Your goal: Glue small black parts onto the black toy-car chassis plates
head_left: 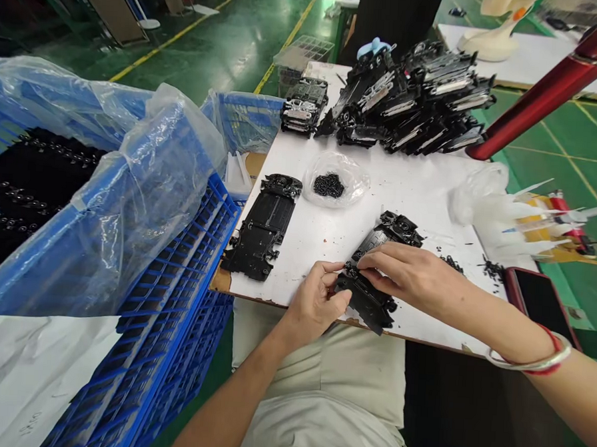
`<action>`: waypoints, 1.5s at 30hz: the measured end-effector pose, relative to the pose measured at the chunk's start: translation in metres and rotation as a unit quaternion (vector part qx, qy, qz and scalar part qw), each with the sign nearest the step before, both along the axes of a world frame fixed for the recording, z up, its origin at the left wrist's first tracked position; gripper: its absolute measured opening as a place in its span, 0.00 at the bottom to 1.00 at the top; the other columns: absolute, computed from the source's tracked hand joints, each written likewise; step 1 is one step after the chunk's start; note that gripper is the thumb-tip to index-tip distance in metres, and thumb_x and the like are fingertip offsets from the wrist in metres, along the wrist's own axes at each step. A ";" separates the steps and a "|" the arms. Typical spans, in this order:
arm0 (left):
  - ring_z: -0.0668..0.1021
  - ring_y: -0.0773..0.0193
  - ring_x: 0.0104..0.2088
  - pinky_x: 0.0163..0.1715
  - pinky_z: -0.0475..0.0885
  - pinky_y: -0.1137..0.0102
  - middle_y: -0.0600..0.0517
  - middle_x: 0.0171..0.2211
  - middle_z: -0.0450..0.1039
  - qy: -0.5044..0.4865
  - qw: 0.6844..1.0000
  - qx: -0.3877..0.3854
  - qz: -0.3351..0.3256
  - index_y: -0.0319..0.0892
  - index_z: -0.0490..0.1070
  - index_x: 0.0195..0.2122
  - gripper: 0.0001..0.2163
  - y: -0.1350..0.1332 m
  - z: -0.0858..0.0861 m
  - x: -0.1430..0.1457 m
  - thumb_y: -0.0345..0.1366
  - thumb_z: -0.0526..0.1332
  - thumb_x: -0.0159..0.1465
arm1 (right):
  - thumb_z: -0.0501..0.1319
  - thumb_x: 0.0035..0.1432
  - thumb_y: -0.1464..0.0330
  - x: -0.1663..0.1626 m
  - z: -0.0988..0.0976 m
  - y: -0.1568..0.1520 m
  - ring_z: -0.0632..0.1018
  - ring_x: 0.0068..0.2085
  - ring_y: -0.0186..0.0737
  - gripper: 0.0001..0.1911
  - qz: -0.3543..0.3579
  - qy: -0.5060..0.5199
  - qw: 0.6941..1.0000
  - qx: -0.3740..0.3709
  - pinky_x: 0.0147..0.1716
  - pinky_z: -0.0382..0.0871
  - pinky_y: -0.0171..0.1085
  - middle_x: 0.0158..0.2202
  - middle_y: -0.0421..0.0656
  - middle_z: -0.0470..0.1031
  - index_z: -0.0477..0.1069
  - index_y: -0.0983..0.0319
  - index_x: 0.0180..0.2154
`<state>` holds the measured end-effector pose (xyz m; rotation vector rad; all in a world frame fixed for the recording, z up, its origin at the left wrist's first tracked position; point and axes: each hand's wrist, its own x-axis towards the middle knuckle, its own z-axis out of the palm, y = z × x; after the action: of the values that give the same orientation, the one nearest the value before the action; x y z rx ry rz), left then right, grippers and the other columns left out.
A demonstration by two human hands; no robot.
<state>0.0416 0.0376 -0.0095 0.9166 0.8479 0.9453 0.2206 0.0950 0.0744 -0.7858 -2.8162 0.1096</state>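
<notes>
A black toy car chassis (367, 300) lies slanted at the table's front edge, between both hands. My left hand (317, 298) holds the chassis by its left side, thumb and fingers closed at its edge. My right hand (401, 272) reaches over the middle of the chassis with its fingertips pinched together against it; what they hold, if anything, is hidden. A second black chassis (263, 225) lies flat to the left. Beyond my hands, a clear plastic bag (353, 194) lies open around a pile of small black parts (329, 184).
Stacked car chassis (415, 99) fill the table's far side, beside a red post (545, 96). Blue crates (176, 264) lined with plastic stand at the left. On the right are white-nozzled bottles (518, 225), loose black bits (451, 263) and a phone (542, 299).
</notes>
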 end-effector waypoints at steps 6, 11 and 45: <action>0.69 0.69 0.31 0.31 0.66 0.72 0.53 0.36 0.68 0.018 1.000 0.012 -0.003 0.42 0.59 0.51 0.17 -0.001 -0.005 -0.001 0.32 0.58 0.61 | 0.47 0.68 0.74 -0.004 0.004 0.002 0.71 0.28 0.36 0.13 0.026 -0.039 0.999 0.017 0.28 0.65 0.35 0.27 0.43 0.70 0.68 0.64 0.34; 0.68 0.69 0.32 0.32 0.67 0.72 0.52 0.38 0.69 0.016 1.000 0.020 0.000 0.42 0.60 0.51 0.16 -0.002 -0.005 -0.003 0.34 0.58 0.62 | 0.48 0.67 0.75 -0.006 0.004 0.004 0.70 0.27 0.37 0.12 0.044 -0.074 0.995 0.052 0.27 0.64 0.35 0.26 0.42 0.69 0.68 0.64 0.34; 0.69 0.69 0.30 0.31 0.65 0.72 0.53 0.36 0.69 0.069 0.996 0.051 -0.032 0.43 0.61 0.52 0.16 -0.002 -0.001 -0.007 0.36 0.57 0.63 | 0.52 0.64 0.79 0.008 -0.014 0.001 0.77 0.36 0.43 0.09 0.103 -0.035 0.982 0.153 0.35 0.75 0.40 0.34 0.50 0.76 0.64 0.69 0.45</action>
<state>0.0341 0.0355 -0.0103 1.1000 0.8882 0.8837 0.2289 0.0964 0.0606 -0.4354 -2.8728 -0.3193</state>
